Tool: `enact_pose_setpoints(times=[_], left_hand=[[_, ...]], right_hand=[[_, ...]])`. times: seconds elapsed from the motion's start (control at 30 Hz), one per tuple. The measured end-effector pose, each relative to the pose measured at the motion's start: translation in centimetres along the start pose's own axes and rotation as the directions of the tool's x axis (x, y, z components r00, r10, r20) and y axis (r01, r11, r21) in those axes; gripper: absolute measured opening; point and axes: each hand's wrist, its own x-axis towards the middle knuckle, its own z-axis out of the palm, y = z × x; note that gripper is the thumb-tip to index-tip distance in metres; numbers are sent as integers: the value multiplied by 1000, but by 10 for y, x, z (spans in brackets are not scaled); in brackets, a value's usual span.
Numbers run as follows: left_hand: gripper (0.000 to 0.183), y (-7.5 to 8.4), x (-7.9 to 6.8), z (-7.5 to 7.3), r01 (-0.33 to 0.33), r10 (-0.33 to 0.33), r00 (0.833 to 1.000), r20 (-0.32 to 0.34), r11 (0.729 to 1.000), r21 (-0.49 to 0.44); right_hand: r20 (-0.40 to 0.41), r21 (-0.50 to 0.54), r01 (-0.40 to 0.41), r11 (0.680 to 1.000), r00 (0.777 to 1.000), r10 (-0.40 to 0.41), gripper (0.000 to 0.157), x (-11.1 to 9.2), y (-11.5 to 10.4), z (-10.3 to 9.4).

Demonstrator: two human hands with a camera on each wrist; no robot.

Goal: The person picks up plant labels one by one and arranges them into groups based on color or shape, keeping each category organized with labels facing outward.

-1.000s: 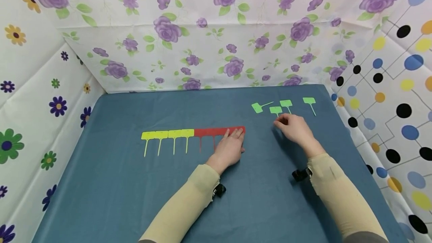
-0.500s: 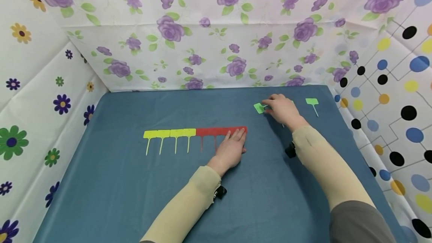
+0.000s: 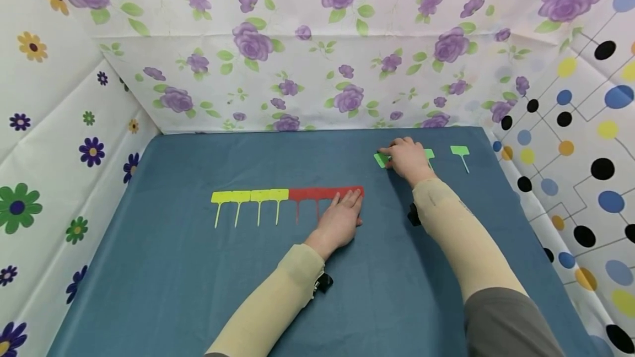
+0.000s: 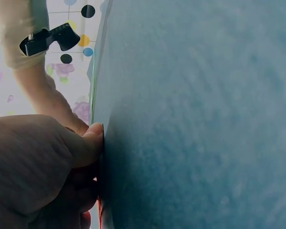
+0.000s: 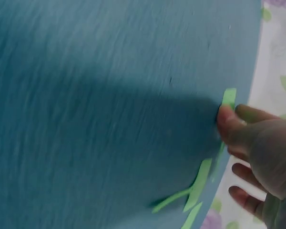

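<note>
- Blue table (image 3: 149, 285) seen from above; a person's two bare hands reach in from the near side, with a floral cloth (image 3: 297, 76) rising behind the far edge.
- Right hand (image 3: 408, 160), at the far right, with thumb and forefinger at a green tag (image 3: 380, 160); the fingertips touch it, but whether they pinch it cannot be told.
- That tag's head lies just left of the palm; its stem, partly seen from the right wrist, runs roughly rightward beneath the hand, so its long axis goes left to right; the right hand is the nearer one.
- Left hand (image 3: 339, 220), left of this tag and well apart, with straight fingers resting across the right end of the red tags (image 3: 308, 194); these join the four yellow tags (image 3: 241, 196) in one row, stems toward the near side.
- A second green tag (image 3: 429, 153) just right of the right hand; a third green tag (image 3: 459, 150) farther right.
</note>
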Motion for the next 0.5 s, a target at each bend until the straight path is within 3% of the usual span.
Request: enact_pose_setpoints(times=[0.27, 0.5], left_hand=[[60, 1, 0, 2, -7, 7, 1000, -15, 1000, 12], [60, 0, 1, 2, -11, 11, 1000, -3, 1000, 8]], right_hand=[[-25, -72, -63, 995, 998, 62, 45, 3, -20, -5], [-45, -120, -74, 990, 997, 69, 38, 9, -25, -4]])
